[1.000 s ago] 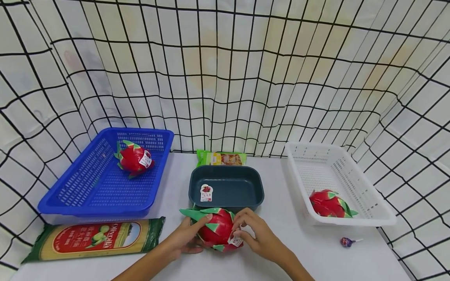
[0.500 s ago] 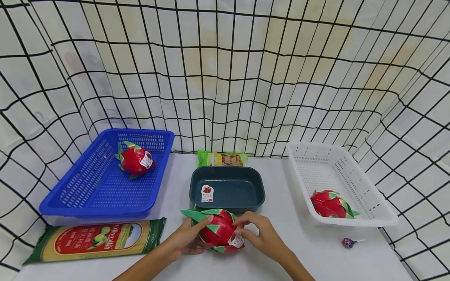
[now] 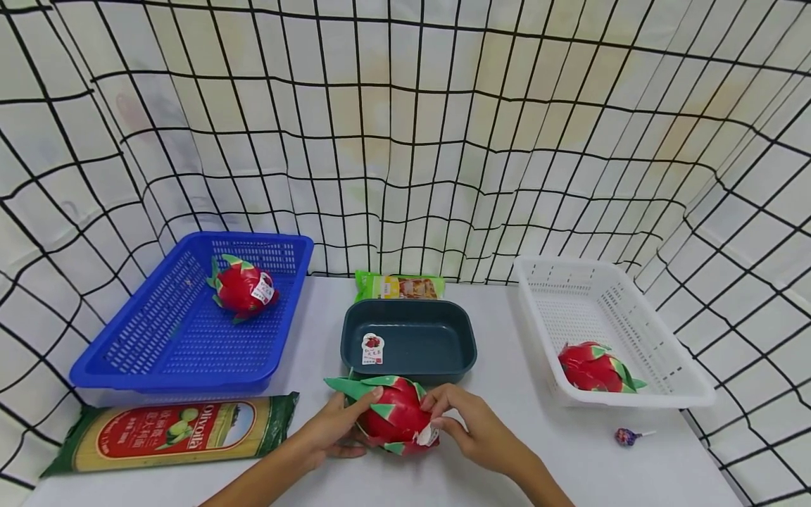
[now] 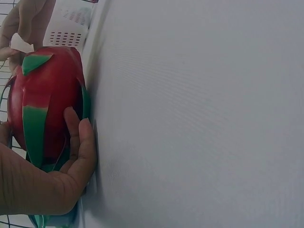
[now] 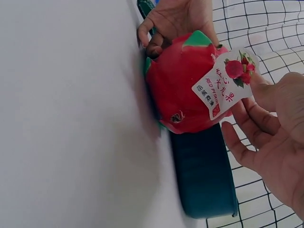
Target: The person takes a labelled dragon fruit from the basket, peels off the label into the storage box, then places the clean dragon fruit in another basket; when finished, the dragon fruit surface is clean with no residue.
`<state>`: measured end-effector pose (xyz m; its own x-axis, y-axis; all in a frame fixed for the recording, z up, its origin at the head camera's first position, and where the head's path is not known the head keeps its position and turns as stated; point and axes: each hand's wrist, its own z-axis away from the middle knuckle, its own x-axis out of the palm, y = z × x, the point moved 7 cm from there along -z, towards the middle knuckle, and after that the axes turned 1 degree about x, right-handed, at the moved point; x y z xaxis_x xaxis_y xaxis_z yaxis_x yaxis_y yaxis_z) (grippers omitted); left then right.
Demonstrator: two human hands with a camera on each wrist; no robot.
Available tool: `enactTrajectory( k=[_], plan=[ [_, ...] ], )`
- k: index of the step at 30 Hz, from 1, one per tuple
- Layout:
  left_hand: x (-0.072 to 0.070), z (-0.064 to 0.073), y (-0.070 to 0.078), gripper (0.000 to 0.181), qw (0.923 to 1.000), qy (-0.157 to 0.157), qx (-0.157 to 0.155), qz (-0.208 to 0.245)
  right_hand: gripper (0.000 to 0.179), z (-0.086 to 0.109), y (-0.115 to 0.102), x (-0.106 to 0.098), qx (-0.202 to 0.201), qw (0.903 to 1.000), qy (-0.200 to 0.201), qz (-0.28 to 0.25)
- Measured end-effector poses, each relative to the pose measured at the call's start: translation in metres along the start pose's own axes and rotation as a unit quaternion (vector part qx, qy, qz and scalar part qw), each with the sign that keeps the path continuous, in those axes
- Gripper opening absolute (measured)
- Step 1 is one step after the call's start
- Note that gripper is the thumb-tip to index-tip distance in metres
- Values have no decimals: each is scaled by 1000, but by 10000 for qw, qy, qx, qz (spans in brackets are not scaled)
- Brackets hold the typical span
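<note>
A red dragon fruit with green leaf tips sits at the front middle of the table. My left hand grips its leafy end, thumb on top and fingers around the side. At the other end, my right hand pinches the upper edge of a white sticker printed with pitaya pictures. The sticker's upper part stands away from the skin; its lower part still lies against the fruit. Just behind the fruit is a dark teal tray with a similar sticker inside.
A blue basket at the left holds a stickered dragon fruit. At the right, a white basket holds another dragon fruit. A spaghetti pack, a lollipop and a green snack packet lie around. Black netting surrounds the table.
The sticker's upper edge has lifted and folded away from the fruit, with my right hand's fingers pulling at it. My left hand and the fruit stay nearly in place.
</note>
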<state>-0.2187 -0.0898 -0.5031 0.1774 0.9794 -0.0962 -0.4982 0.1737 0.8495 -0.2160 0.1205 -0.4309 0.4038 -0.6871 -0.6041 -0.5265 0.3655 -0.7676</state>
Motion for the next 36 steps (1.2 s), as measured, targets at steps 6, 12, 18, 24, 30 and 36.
enactTrajectory(
  k=[6, 12, 18, 24, 30, 36],
  plan=[
    [-1, 1, -1, 92, 10000, -26, -25, -5, 11, 3, 1, -5, 171, 9989, -281, -348],
    [-2, 0, 0, 90, 10000, -14, -37, 21, 11, 5, 7, -9, 137, 9961, -476, -725],
    [-3, 0, 2, 87, 10000, 8, 55, -30, 5, 3, 7, -12, 91, 9882, -665, -1373],
    [-2, 0, 4, 86, 9999, 2, 104, -51, 8, -12, 2, -22, 287, 9932, -116, -1121],
    [1, 0, 1, 90, 9999, -85, 75, -19, 20, -41, 9, -48, 1354, 9835, 613, -1031],
    [0, -1, 1, 89, 9999, -57, 69, -62, 21, -86, 26, -71, 2064, 9723, 697, -845]
  ],
)
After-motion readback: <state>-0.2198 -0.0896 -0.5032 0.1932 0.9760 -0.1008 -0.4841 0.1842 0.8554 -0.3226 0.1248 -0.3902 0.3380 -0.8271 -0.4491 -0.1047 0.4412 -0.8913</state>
